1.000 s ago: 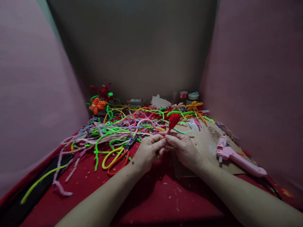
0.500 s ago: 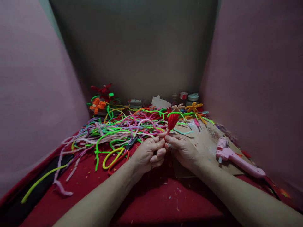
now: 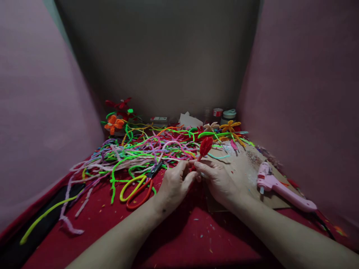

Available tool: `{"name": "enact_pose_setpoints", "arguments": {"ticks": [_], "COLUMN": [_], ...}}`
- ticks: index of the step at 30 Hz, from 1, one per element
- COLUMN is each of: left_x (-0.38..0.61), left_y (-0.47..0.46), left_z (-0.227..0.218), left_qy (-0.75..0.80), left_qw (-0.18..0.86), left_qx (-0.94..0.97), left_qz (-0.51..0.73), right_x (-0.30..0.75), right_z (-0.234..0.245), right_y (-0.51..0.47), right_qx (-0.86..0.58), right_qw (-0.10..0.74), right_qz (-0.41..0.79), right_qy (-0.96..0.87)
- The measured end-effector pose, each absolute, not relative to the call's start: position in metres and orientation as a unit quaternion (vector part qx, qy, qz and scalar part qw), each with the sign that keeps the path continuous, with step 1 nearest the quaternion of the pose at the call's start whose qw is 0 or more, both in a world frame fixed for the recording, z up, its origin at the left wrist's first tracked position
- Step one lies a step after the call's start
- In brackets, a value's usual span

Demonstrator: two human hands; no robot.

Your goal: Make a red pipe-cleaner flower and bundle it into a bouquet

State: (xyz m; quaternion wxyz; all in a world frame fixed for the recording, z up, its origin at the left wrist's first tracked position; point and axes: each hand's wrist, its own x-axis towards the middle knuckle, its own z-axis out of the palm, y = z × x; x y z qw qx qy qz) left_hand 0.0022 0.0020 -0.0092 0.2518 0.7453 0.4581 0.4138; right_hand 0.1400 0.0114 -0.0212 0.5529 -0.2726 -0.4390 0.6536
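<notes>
A red pipe-cleaner petal [image 3: 205,145] stands up on a thin red stem between my two hands. My left hand [image 3: 175,184] and my right hand [image 3: 215,178] meet at the base of that stem, fingers pinched closed around it. Both hands hover over the red cloth [image 3: 179,231], just in front of a big tangle of coloured pipe cleaners [image 3: 140,149]. The lower end of the stem is hidden by my fingers.
Scissors with yellow and orange handles [image 3: 137,188] lie left of my left hand. A pink glue gun [image 3: 277,186] rests on a cardboard sheet [image 3: 246,172] at the right. Finished pipe-cleaner flowers [image 3: 113,123] and small jars [image 3: 228,114] stand at the back, walls close around.
My left hand has rolled so its fingers tuck under and its back faces me; the red petal has tilted slightly. The right hand has stayed nearly in place.
</notes>
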Motion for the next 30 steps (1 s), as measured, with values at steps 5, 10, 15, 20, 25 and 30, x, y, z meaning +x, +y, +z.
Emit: {"name": "enact_pose_setpoints", "arguments": {"ticks": [5,10,15,20,25,30], "left_x": [0.001,0.004,0.006,0.004,0.002,-0.002], "left_y": [0.001,0.001,0.003,0.004,0.004,0.006], "left_z": [-0.016,-0.011,-0.002,0.0,0.001,-0.002], "left_qy": [0.42,0.422,0.428,0.385,0.344,0.282], "left_qw": [0.119,0.24,0.478,0.612,0.689,0.755], "left_qx": [0.811,0.763,0.632,0.544,0.488,0.445], "left_qz": [0.389,0.426,0.434,0.426,0.411,0.391], "right_x": [0.14,0.14,0.139,0.142,0.145,0.144], "right_z": [-0.018,-0.016,-0.019,-0.026,-0.022,-0.02], "right_y": [0.007,0.007,0.011,0.017,0.016,0.012], "right_qx": [-0.292,-0.291,-0.283,-0.274,-0.279,-0.262], "right_qw": [0.559,0.55,0.539,0.534,0.539,0.543], "right_qz": [0.622,0.615,0.619,0.611,0.582,0.599], "right_qy": [-0.465,-0.484,-0.497,-0.515,-0.541,-0.528]}}
